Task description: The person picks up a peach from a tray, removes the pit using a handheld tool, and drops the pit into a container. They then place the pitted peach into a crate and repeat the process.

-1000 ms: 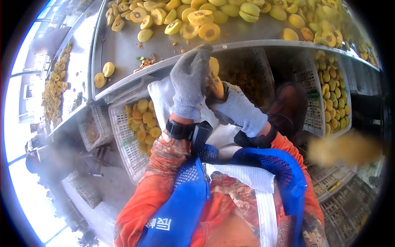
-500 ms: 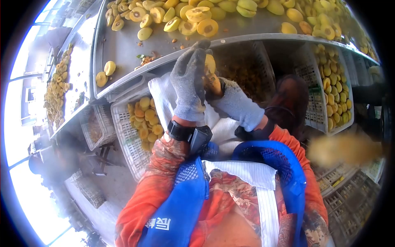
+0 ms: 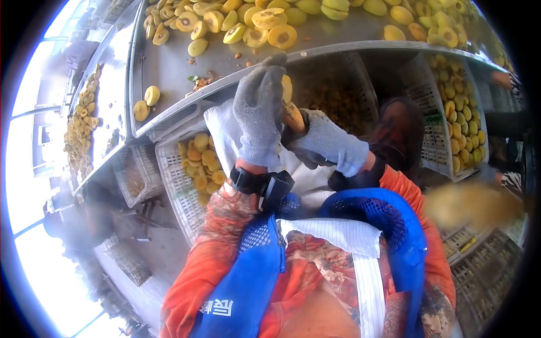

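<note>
My left hand [image 3: 258,115], in a grey work glove with dark fingers, is closed around a yellow peach-like fruit half [image 3: 287,88] at the table's front edge. The fruit is partly hidden by the fingers. Just below it my right hand [image 3: 329,143], also gloved, is closed on a short tool with a tan, wooden-looking handle [image 3: 294,117]. Its tip meets or lies close to the fruit; the working end cannot be made out. Under my hands a white cloth [image 3: 222,127] hangs over my lap.
Cut fruit halves [image 3: 269,19] are heaped on the metal table [image 3: 169,62], with scraps [image 3: 200,83] near its edge. A crate of fruit [image 3: 174,174] stands left, another [image 3: 414,121] right, and a debris crate [image 3: 360,84] under the table. Another person's hand [image 3: 500,79] shows at far right.
My right hand has shifted slightly right and turned, showing more of its fingers. My left hand keeps its hold on the fruit. Another person's hand and striped sleeve have appeared at far right.
</note>
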Tool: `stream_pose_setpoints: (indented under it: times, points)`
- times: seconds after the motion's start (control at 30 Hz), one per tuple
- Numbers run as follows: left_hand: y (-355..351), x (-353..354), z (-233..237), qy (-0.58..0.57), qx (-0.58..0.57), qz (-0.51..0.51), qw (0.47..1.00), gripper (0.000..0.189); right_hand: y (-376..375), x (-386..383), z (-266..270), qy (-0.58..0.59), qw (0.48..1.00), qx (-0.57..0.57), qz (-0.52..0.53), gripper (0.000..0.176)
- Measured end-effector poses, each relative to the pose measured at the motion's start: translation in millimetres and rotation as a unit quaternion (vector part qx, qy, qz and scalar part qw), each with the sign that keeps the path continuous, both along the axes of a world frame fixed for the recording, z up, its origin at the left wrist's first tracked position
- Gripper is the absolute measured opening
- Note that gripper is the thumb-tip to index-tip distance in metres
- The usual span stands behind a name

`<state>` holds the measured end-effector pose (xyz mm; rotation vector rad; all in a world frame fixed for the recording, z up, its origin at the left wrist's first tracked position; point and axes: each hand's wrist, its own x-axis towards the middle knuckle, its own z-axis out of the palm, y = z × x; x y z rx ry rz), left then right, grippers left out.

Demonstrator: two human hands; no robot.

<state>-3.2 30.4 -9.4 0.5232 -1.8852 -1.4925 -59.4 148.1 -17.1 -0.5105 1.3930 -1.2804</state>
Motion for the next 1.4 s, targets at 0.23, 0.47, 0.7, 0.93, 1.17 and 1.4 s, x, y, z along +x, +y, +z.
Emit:
stream_pose_setpoints:
  times: [0.23,0.47,0.7,0.93,1.17,1.4]
  points:
    - [3.8,0.1,-1.5,0.001,0.107,-0.017,0.994,0.025,4.2,-6.2,2.2,0.024,0.999,0.013,0.028,0.015]
    - [-22.7,-5.5,6.3,-0.083,-0.014,-0.229,0.97,0.032,21.5,-3.7,-6.3,-0.133,0.985,-0.107,0.039,0.016]
    - [-39.7,-22.6,-3.6,-0.117,0.016,-0.369,0.922,0.044,19.3,-2.8,-25.7,-0.422,0.898,-0.12,0.042,0.018]
    - [-32.4,-11.1,-8.0,-0.068,0.084,-0.341,0.934,0.04,22.9,6.2,-32.7,-0.408,0.899,-0.154,0.044,0.018]
    - [-55.1,13.7,-59.8,0.024,0.321,-0.058,0.945,0.035,20.9,-1.8,-8.3,-0.404,0.892,-0.193,0.057,0.024]
    - [-202.7,94.4,-22.8,-0.174,0.003,0.099,0.98,0.032,45.4,-46.3,-116.5,0.304,0.938,0.165,0.02,0.034]
